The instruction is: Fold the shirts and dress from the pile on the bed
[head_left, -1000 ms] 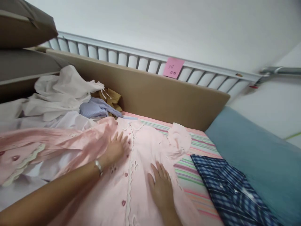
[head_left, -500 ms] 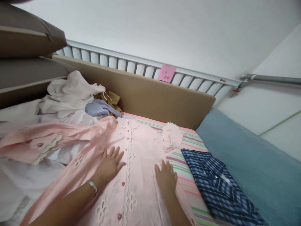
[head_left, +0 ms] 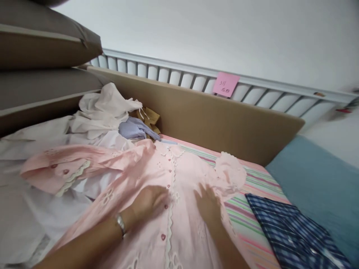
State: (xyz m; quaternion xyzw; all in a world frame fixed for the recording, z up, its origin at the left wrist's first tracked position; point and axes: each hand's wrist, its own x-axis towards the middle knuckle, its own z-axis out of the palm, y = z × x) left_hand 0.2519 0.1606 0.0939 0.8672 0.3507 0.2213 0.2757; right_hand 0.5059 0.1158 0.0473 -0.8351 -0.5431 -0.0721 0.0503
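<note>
A pink button-front shirt [head_left: 185,175] is spread out face up, with heart-shaped buttons, a wavy lace edge down the front and cut-out flowers. Its left-side sleeve [head_left: 70,160] is bent over white cloth, and the other sleeve [head_left: 230,172] lies bunched at the right shoulder. Beside the button row, my left hand [head_left: 151,200], with a silver bracelet at the wrist, has its fingers curled in against the fabric; what they may hold is hidden. My right hand [head_left: 208,203] rests on the right half of the shirt, fingers spread, slightly blurred.
Striped bedding [head_left: 246,216] lies beneath. A folded dark blue plaid cloth [head_left: 297,231] is at the right, beside a blue-green surface [head_left: 314,179]. White clothes [head_left: 103,108] pile up at left, below stacked brown cushions [head_left: 50,48]. A brown board [head_left: 207,117] stands behind, before a radiator [head_left: 179,78].
My left hand has gone from flat and spread to curled beside the buttons. My right hand stays spread on the shirt, somewhat higher up it. The whole view has shifted to the left.
</note>
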